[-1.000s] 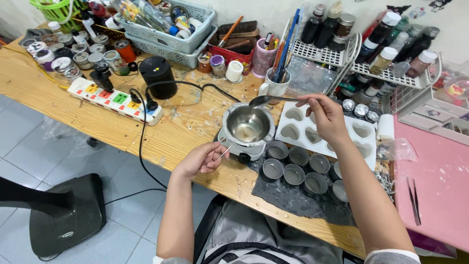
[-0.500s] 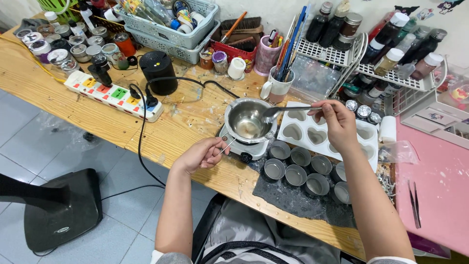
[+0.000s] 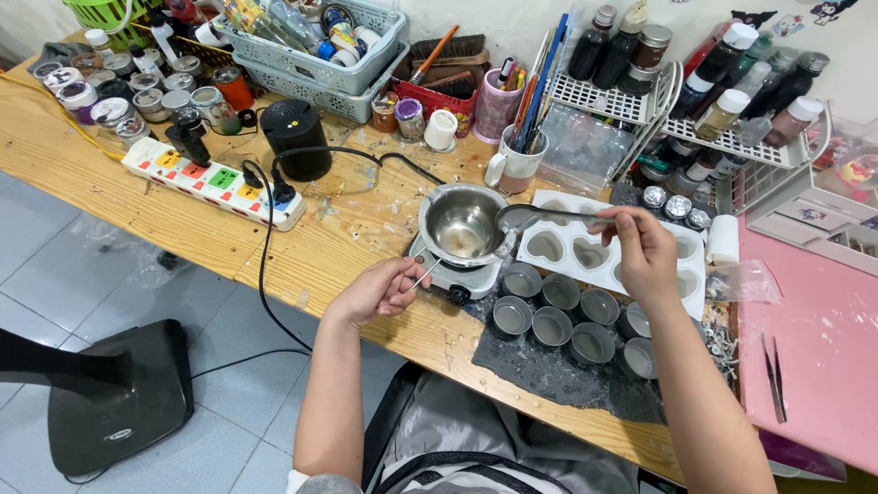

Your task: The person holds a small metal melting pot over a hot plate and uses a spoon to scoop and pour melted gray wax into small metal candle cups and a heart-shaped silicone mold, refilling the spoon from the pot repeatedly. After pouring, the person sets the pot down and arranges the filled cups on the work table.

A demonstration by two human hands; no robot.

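Observation:
A steel melting pot (image 3: 464,227) sits on a small electric hot plate (image 3: 457,277) on the wooden table (image 3: 119,206). My left hand (image 3: 380,290) grips the pot's thin wire handle at the front left. My right hand (image 3: 643,253) holds a metal spoon (image 3: 526,216), its bowl hovering at the pot's right rim. Under that hand lies a white mould (image 3: 572,247) with heart-shaped cavities. Several small round tins (image 3: 551,326) stand on a dark mat (image 3: 549,366) in front of the mould.
A white power strip (image 3: 212,182) with black cords, a black cylinder (image 3: 294,139), baskets of jars, a mug of brushes (image 3: 517,165) and wire racks of bottles (image 3: 704,91) line the back. A pink mat (image 3: 814,366) with tweezers (image 3: 773,375) lies right. A black stand base (image 3: 119,393) sits on the floor.
My right hand has come down and left, bringing the spoon's bowl to the pot's right rim. My left hand stays on the handle.

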